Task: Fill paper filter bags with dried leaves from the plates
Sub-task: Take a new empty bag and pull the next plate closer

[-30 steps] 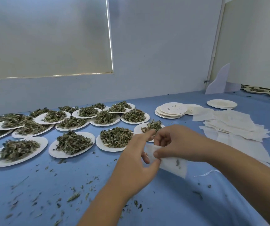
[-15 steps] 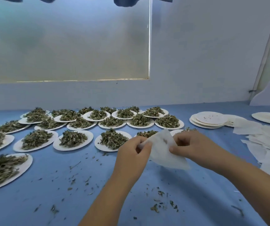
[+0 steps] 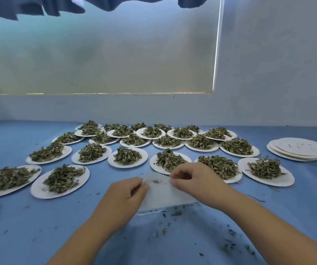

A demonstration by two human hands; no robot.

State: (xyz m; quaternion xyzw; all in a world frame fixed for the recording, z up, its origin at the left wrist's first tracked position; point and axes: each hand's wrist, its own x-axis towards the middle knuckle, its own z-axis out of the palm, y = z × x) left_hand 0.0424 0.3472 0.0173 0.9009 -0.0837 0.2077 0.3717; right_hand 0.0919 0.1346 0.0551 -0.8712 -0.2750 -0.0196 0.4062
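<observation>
A white paper filter bag (image 3: pixel 162 192) hangs between my two hands just above the blue table, with a few leaf crumbs showing through it. My left hand (image 3: pixel 124 196) pinches its left top edge. My right hand (image 3: pixel 194 179) pinches the right top edge. Just behind the bag stands a white plate (image 3: pixel 154 165) heaped with dried leaves (image 3: pixel 170 159). Several more plates of leaves (image 3: pixel 128 156) spread across the table behind and to the left.
A stack of empty white plates (image 3: pixel 297 151) sits at the far right. Loose leaf crumbs (image 3: pixel 228 243) litter the blue tabletop (image 3: pixel 39 226) near me. A white wall and a frosted window (image 3: pixel 96 54) rise behind the table.
The view has swung left and the plates look nearer. Both hands have lowered the bag toward the table and now hold it by its top edge.
</observation>
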